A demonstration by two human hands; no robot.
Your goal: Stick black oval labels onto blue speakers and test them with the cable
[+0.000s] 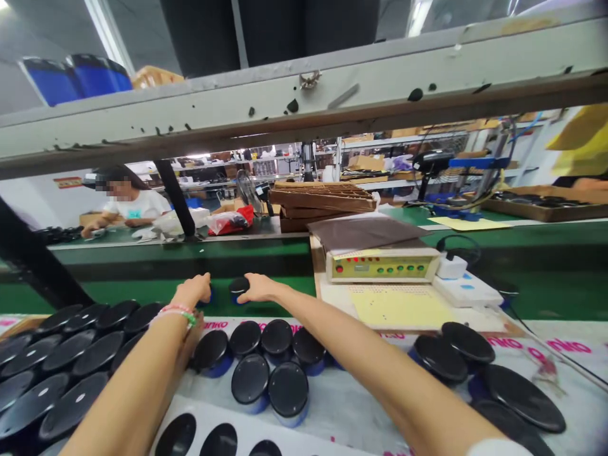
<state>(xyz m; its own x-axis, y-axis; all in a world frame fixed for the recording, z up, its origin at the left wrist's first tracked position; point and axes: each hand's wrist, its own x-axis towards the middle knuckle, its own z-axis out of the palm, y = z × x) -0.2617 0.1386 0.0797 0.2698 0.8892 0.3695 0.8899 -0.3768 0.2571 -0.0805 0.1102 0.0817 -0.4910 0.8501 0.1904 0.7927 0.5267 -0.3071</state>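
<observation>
Both my arms reach forward to the green conveyor belt (pixel 280 288). My right hand (pixel 256 288) grips a round black-topped container (pixel 238 289) by its side. Just left of it, my left hand (pixel 194 291), with beaded bracelets at the wrist, has its fingers closed round a blue item (pixel 207 295) mostly hidden behind them. Nearer to me, several blue containers with black round tops (pixel 249 379) stand on the white-covered table (pixel 349 405). A white board with round holes (pixel 190 405) lies at the front.
Rows of black-topped containers (pixel 78 354) fill the left side, and more stand at the right (pixel 517 396). A control box with buttons (pixel 382 267) sits on a board beyond my right arm. Overhead runs a shelf beam (pixel 361 88). Across the belt sits a person (pixel 135 206).
</observation>
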